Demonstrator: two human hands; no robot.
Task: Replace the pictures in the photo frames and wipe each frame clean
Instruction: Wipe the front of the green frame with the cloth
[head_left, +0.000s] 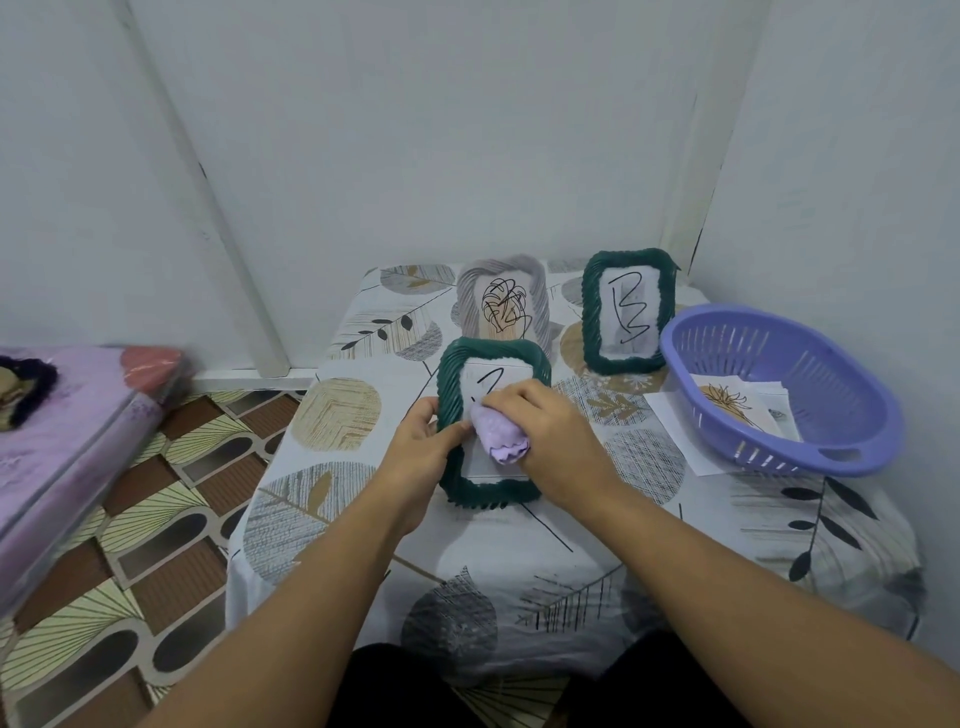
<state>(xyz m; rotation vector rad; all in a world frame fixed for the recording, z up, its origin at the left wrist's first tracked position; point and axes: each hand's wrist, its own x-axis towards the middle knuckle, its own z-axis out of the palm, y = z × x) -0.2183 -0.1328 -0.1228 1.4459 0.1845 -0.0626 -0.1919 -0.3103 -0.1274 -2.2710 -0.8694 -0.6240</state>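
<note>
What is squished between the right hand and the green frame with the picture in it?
A bunched lilac cloth, gripped by the right hand and pressed on the near green frame. The head view shows it.

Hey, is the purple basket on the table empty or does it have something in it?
Not empty. The purple basket holds paper sheets; the top one shows an orange-brown drawing. How many sheets, cannot tell.

The right hand (540, 436) and lilac cloth (500, 435) cover most of the drawing in the near green frame (452, 384), its 3 o'clock edge included. That frame hides the grey frame's (537, 296) foot. The basket (779, 384) wall veils the papers (737, 408) inside. At 9 o'clock, the bed (67, 431) runs off-picture.
</note>
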